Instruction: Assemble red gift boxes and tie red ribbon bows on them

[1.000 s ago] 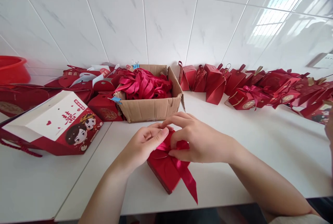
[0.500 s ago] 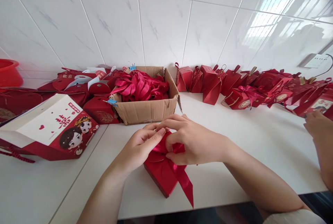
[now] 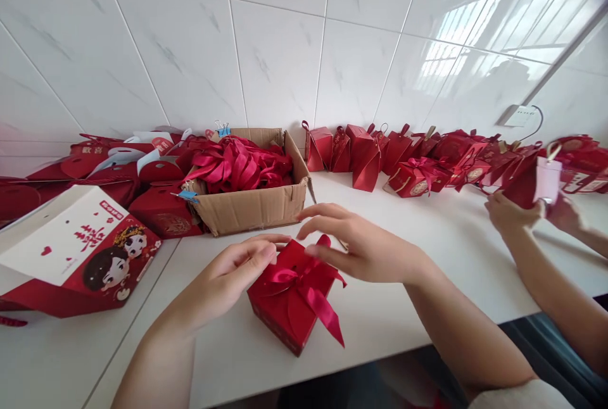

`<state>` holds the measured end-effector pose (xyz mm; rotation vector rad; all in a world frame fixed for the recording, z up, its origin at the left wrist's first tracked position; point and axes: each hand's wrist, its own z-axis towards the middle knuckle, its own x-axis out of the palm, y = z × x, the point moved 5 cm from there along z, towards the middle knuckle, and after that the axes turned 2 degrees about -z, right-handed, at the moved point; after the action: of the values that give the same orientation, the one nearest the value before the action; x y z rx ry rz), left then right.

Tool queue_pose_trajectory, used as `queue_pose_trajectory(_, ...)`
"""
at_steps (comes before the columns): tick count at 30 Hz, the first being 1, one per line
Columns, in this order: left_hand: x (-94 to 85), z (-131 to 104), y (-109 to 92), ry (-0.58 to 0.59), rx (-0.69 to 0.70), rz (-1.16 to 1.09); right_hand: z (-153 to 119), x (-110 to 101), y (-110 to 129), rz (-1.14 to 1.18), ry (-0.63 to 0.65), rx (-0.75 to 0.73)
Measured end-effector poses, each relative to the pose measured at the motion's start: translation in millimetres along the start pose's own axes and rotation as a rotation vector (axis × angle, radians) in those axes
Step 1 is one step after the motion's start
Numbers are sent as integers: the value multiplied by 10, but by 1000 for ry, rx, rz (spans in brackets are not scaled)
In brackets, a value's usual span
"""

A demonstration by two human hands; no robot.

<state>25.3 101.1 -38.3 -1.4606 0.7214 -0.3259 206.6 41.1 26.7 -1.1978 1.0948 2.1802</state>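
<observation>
Our left hand (image 3: 232, 279) and right hand (image 3: 358, 247) have eased off the crimson satin bow (image 3: 284, 276) since half a second ago, baring its knot (image 3: 299, 280), and our view has swung rightward. With the red squarish cardboard box (image 3: 285, 314) under that bow as clock centre, an open red-and-white paperboard carton (image 3: 78, 254) printed with two cartoon figures (image 3: 114, 260) lies at nine, dark-red gift boxes (image 3: 114, 190) heaped behind it at ten. Our left hand is by the box's ten-o'clock edge, thumb and fingers loosely apart, gripping nothing; whether a fingertip touches it we cannot tell. At eleven, a brown corrugated carton (image 3: 256, 211) holds tangled crimson ribbon (image 3: 242, 165), a blue binder clip (image 3: 187, 195) on its left corner. Our box sits between our hands on the white tabletop (image 3: 384, 320), one ribbon tail (image 3: 327, 316) trailing toward four o'clock. At two, our right hand has its fingers spread, thumb close to the ribbon; contact, again, we cannot make out. Twisted red paper boxes (image 3: 365, 171) stand by the white tiled wall (image 3: 280, 61) at one, and red boxes tied with bows (image 3: 411, 182) sit near two; between two and three, a co-worker's hands (image 3: 509, 214) hold a dark-red object (image 3: 522, 190) with a pale pink panel (image 3: 548, 178).
</observation>
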Motion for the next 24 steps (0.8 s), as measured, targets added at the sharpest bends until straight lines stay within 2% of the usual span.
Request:
queue_pose_trajectory(2,-31,-25,-44,-4,17,27,-307,-9,-116,26,-128,165)
queue_pose_trajectory(3,-51,-36,-63,-18,19,34,-491,58,-190,35,-133,277)
queue_pose_trajectory(6,-118,-74,-76,-64,-28,77,-1000,436,-322,141,-93,511)
queue_pose_trajectory(8,-156,-110,-41,-85,-98,132,-1195,736,-337,249,-107,644)
queue_pose_trajectory(11,-167,-178,42,-86,-226,182,-1186,1103,-226,380,-190,708)
queue_pose_trajectory(14,-27,-212,40,25,-232,168,-1038,1279,-71,476,-351,654)
queue_pose_trajectory(16,146,-214,-23,157,-176,164,-1043,1314,-41,544,-479,648)
queue_pose_trajectory(19,382,-229,-125,318,-109,215,-1311,1243,-183,564,-672,696)
queue_pose_trajectory(21,460,-259,-153,390,-89,300,-1625,1090,-421,509,-788,777)
queue_pose_trajectory(24,433,-322,-116,433,-97,412,-2128,666,-954,284,-939,998)
